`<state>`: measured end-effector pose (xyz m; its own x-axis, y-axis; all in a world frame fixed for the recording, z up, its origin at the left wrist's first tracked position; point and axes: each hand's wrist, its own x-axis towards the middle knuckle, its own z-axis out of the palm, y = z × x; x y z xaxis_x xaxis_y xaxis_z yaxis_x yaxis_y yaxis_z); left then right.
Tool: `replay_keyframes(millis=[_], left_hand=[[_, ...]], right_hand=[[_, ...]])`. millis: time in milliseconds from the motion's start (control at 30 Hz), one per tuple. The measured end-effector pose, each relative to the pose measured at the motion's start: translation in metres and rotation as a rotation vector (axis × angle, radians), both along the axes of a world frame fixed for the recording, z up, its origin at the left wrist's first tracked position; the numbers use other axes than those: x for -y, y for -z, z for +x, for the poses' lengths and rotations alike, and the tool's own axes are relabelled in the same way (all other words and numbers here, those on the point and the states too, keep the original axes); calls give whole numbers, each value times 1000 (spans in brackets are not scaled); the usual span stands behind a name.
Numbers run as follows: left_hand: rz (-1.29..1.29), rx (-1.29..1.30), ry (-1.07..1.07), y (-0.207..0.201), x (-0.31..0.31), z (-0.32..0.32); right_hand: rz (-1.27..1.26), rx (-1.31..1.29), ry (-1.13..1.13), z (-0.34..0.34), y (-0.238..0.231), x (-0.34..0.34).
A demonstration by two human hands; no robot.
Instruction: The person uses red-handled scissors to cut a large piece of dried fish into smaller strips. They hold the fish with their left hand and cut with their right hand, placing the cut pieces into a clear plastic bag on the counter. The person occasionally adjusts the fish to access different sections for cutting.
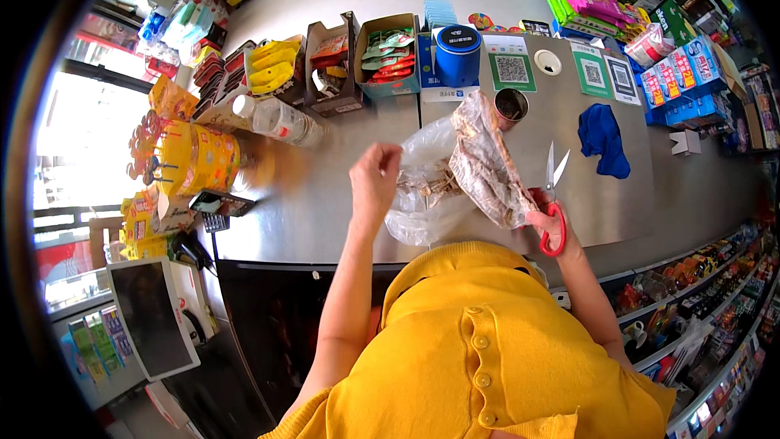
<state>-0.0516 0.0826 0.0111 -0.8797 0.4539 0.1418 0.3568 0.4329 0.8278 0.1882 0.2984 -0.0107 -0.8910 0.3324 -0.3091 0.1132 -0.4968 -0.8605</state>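
Note:
My right hand holds red-handled scissors, their blades apart and pointing away from me. The same hand also grips the lower end of a wrinkled, whitish-brown dried sheet; I cannot tell its kind. Beneath and left of that sheet, a clear plastic bag lies on the counter with brown, stringy bits inside. My left hand is raised at the bag's left side, its fingers closed in a pinch; whatever they hold, if anything, is too small to make out. A round tin with dark contents stands beyond the sheet.
On the metal counter, a blue cloth lies at the right. Along the back stand a blue canister, boxes of small packets and a clear bottle. A yellow lollipop stand and a screen are left.

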Motion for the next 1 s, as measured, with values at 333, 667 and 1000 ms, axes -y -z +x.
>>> replay_keyframes(millis=[333, 667, 1000], left_hand=[[14, -63, -179, 27, 12, 54], [-466, -144, -430, 80, 53, 44], [37, -422, -183, 7, 9, 70]], right_hand=[[-53, -72, -125, -8, 9, -28], [116, 54, -273, -30, 3, -26], [265, 59, -225, -30, 17, -11]])
